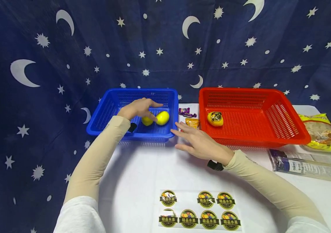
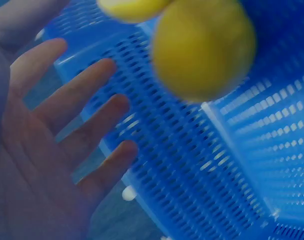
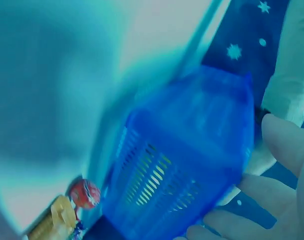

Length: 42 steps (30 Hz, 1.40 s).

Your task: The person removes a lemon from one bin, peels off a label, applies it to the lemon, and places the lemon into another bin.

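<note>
A blue basket (image 1: pixel 154 134) at the left holds two plain yellow lemons (image 1: pixel 163 117) (image 1: pixel 146 121). My left hand (image 1: pixel 139 108) hovers inside it just above the smaller lemon. In the left wrist view its fingers (image 2: pixel 81 95) are spread and straight, with a lemon (image 2: pixel 204 47) lying apart from the palm. My right hand (image 1: pixel 194 140) lies low over the white table, fingers straight, its tips by the blue basket's front right corner. A red basket (image 1: pixel 255 141) at the right holds one lemon (image 1: pixel 215 119) with a round label on it. A sheet of round fruit stickers (image 1: pixel 200 210) lies near me.
Between the baskets lie a purple candy wrapper (image 1: pixel 186 113) and an orange snack packet (image 1: pixel 192 122). A yellow bag (image 1: pixel 322 132) and a clear printed packet (image 1: pixel 308 165) sit at the far right. A dark starry cloth hangs behind and drapes the left side.
</note>
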Tool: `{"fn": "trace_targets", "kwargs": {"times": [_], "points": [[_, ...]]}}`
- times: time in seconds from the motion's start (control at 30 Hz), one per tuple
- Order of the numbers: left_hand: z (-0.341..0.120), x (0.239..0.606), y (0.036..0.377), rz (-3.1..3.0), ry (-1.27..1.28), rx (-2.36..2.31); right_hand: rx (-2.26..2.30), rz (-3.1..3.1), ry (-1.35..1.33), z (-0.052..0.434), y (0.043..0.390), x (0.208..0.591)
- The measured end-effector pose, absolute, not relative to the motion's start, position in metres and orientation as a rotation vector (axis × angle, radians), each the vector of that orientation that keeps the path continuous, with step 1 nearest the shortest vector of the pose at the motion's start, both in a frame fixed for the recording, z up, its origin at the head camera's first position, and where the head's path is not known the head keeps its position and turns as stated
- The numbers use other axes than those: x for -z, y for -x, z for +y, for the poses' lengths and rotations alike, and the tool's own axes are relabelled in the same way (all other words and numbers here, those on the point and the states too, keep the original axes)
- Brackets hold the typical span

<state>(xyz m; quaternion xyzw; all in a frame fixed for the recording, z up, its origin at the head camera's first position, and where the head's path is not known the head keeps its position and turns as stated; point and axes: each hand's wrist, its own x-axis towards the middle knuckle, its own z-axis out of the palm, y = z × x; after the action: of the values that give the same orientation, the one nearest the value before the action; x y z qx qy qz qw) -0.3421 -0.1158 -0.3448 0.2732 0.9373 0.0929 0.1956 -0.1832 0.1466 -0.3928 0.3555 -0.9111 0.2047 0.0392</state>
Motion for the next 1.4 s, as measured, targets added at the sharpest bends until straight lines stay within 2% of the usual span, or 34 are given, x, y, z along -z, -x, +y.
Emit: {"fn": "trace_targets", "kwargs": {"times": [0.13, 0.4, 0.8, 1.0, 1.23, 1.4], "points": [[-0.105, 0.361, 0.347, 2.531, -0.681, -0.244, -0.62, -2.779, -1.054, 0.141, 0.182, 0.401], [-0.091, 0.374, 0.352, 2.565, -0.716, -0.223, -0.595, -2.734, -1.041, 0.137, 0.185, 0.402], [-0.088, 0.375, 0.353, 2.595, -0.742, -0.284, -0.656, -2.731, -1.028, 0.138, 0.183, 0.405], [-0.097, 0.364, 0.348, 2.628, -0.777, -0.385, -0.714, -2.744, -1.035, 0.139, 0.183, 0.407], [-0.109, 0.329, 0.321, 2.741, -0.907, -0.572, -0.886, -2.676, -0.966, 0.155, 0.177, 0.41], [-0.11, 0.326, 0.265, 2.817, -1.106, -0.733, -1.011, -2.612, -0.905, 0.168, 0.161, 0.41]]}}
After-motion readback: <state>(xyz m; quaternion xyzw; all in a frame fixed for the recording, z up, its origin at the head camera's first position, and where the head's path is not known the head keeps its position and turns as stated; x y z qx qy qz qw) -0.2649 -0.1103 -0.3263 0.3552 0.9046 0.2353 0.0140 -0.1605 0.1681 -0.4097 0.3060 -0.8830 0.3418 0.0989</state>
